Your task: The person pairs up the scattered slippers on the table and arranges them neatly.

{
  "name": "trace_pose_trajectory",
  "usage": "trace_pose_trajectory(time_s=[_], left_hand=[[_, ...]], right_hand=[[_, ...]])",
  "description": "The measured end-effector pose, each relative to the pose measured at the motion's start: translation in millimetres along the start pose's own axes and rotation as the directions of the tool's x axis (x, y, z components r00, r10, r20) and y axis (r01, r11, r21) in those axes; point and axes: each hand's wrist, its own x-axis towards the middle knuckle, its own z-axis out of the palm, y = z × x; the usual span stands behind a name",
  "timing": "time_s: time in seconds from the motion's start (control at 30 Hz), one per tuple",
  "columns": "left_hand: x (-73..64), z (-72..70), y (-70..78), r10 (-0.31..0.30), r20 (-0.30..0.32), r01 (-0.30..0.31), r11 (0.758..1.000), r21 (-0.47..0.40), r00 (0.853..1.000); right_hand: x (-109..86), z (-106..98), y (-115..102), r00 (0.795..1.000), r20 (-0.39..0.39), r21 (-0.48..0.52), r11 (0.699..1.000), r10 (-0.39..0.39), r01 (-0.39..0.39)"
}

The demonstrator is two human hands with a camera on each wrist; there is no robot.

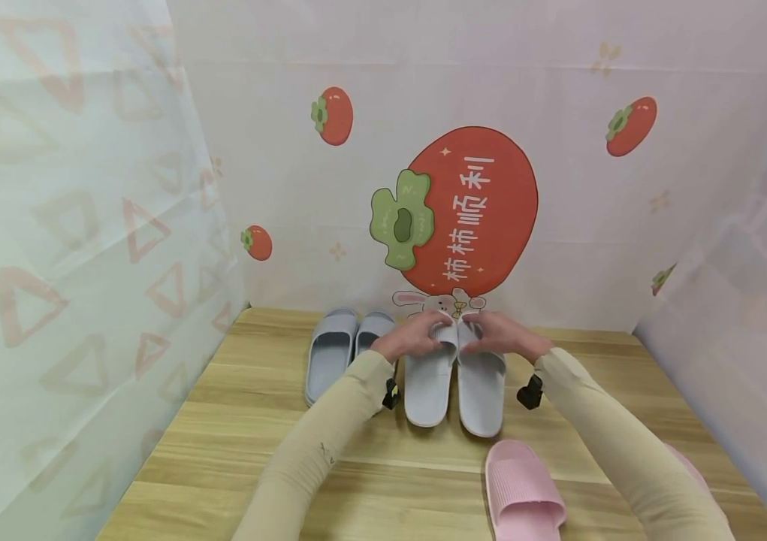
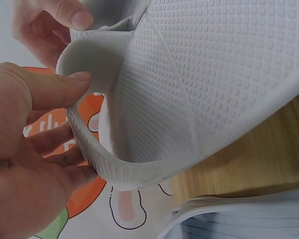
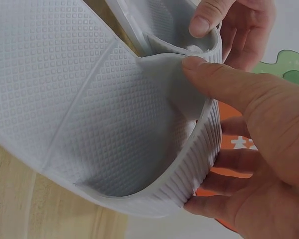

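Observation:
Side by side in the middle of the head view are two light grey slippers with ribbed straps. My left hand (image 1: 417,336) grips the strap of the left slipper (image 1: 427,392), thumb inside the opening and fingers curled under the ribbed outside, as the left wrist view shows. The right slipper (image 1: 481,398) is held the same way by my right hand (image 1: 503,335). In the right wrist view its thumb (image 3: 214,77) presses the strap's inner edge. The straps' inner sides lie close together, and the dimpled footbeds face up toward me.
A pair of bluish-grey slippers (image 1: 330,362) stands at the left, partly behind my left sleeve. Near the front lies a pink slipper (image 1: 523,485); another pink edge (image 1: 687,462) shows behind my right sleeve. Printed cloth (image 1: 275,150) walls the wooden tabletop (image 1: 221,443) at the back and sides.

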Motion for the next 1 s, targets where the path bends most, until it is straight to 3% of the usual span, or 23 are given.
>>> trace_pose_trajectory(time_s=[0.43, 0.8, 1.0], left_hand=[[10.5, 3.9, -4.3, -0.035, -0.002, 0.035, 0.999, 0.031, 0.999], [18.0, 10.4, -9.3, -0.081, 0.001, 0.081, 0.997, 0.001, 0.997], [19.1, 12.0, -9.5, -0.075, -0.011, 0.075, 0.997, -0.003, 0.997]], right_hand=[[7.5, -2, 0, 0.997, 0.022, 0.006, 0.998, 0.068, -0.068], [16.5, 6, 6, 0.998, 0.018, -0.017, 0.998, 0.057, -0.056], [18.2, 8, 6, 0.997, 0.027, -0.020, 0.997, 0.077, -0.077]])
